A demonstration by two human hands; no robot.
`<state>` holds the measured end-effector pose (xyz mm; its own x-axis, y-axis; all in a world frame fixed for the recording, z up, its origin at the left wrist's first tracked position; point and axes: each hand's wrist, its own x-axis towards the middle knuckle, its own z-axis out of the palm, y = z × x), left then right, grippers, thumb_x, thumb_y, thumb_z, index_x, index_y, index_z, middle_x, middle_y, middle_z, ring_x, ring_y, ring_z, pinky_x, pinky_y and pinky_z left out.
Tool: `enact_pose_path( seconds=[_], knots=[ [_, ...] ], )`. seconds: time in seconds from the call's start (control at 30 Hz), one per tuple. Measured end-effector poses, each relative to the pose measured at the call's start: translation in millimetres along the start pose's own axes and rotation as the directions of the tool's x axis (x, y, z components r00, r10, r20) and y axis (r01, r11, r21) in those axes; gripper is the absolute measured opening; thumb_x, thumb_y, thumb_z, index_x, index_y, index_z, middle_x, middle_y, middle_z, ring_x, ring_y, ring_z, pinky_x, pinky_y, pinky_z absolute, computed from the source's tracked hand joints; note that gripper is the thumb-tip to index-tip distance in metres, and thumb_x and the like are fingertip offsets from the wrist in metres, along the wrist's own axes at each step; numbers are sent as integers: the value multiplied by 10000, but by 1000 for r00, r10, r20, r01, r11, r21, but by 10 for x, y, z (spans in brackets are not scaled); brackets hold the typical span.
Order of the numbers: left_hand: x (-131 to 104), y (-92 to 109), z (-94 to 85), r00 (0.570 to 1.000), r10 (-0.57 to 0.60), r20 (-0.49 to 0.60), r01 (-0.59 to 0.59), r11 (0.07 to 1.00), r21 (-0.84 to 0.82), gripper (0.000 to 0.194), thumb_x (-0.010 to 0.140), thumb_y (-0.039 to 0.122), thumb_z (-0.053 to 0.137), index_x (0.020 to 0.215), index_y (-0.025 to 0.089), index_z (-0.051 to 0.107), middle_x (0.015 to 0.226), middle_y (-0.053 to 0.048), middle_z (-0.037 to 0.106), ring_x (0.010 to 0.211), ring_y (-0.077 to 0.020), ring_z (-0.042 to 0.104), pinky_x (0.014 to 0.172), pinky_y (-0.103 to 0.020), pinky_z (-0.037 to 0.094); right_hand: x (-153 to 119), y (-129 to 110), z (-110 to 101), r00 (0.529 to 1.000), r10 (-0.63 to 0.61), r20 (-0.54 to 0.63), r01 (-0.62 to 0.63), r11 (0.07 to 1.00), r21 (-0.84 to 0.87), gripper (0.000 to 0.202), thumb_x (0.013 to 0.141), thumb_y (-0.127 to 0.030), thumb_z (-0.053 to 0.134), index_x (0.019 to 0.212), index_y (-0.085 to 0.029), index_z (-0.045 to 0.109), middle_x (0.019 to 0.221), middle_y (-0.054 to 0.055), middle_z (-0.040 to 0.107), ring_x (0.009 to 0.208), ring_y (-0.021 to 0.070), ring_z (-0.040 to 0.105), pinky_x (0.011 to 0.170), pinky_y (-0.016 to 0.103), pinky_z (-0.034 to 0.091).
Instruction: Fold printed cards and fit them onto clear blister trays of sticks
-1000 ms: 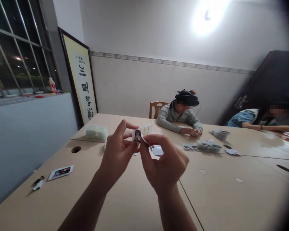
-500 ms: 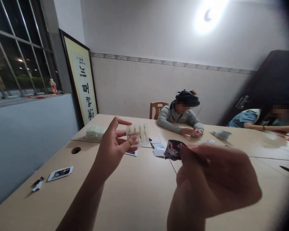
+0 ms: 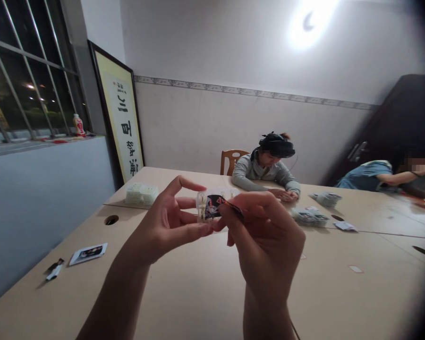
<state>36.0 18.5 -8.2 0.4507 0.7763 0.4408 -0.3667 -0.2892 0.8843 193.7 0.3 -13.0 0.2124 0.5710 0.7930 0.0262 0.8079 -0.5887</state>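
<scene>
A small clear plastic case with slim gold-coloured pieces inside is held up above the table. My left hand grips its left side between fingers and thumb. My right hand pinches a dark printed label with red marks and a picture. That label lies across the front of the case and covers its middle; whether it is stuck down I cannot tell. Right-hand fingers hide the right part of the case. Both hands are close together, with the case between them.
Pale packs stand stacked at the back left, more packs at the right. Nearer left lie a white picture card and a black-and-white scrap. A person sits across the table, another person at far right.
My right hand has moved left and away from the camera, bringing the label onto the case. The case has shifted slightly to the right and down.
</scene>
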Motion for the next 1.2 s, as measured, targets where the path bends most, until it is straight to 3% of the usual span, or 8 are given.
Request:
enact_pose_path(
  seconds=[0.1, 0.33, 0.73, 1.2],
  knots=[
    [-9, 27, 36, 1000, 13, 4, -13, 1000, -16, 417, 823, 291, 815, 1116, 223, 526, 952, -31, 775, 881, -185, 769, 804, -279, 621, -1, -1, -13, 1000, -16, 8, 16, 1000, -24, 169, 828, -64, 715, 850, -224, 664, 693, -62, 671, 538, 71, 646, 417, 137, 479],
    [49, 43, 70, 990, -32, -135, 33, 999, 3, 339, 851, 369, 781, 1010, 204, 531, 829, -18, 786, 767, -190, 779, 682, -269, 649, 2, -2, -31, 998, -29, 60, 33, 997, -68, 193, 819, -37, 706, 838, -224, 658, 695, -74, 669, 542, 70, 651, 458, 157, 508],
    [46, 25, 64, 991, -8, -131, 12, 999, 30, 205, 934, 377, 685, 1023, 228, 574, 747, 47, 722, 754, -136, 765, 638, -210, 647, -4, -32, 12, 1000, 14, -20, -15, 999, -38, 146, 842, -80, 705, 839, -221, 666, 740, -52, 675, 467, 63, 632, 369, 150, 487],
    [41, 38, 62, 990, 7, -142, 1, 998, 61, 210, 934, 367, 685, 1027, 219, 569, 787, 16, 760, 718, -130, 751, 615, -203, 640, -28, -40, 36, 999, 13, -30, -13, 1000, -12, 142, 849, -89, 700, 836, -218, 643, 743, -47, 655, 468, 55, 616, 399, 147, 502]
  ],
)
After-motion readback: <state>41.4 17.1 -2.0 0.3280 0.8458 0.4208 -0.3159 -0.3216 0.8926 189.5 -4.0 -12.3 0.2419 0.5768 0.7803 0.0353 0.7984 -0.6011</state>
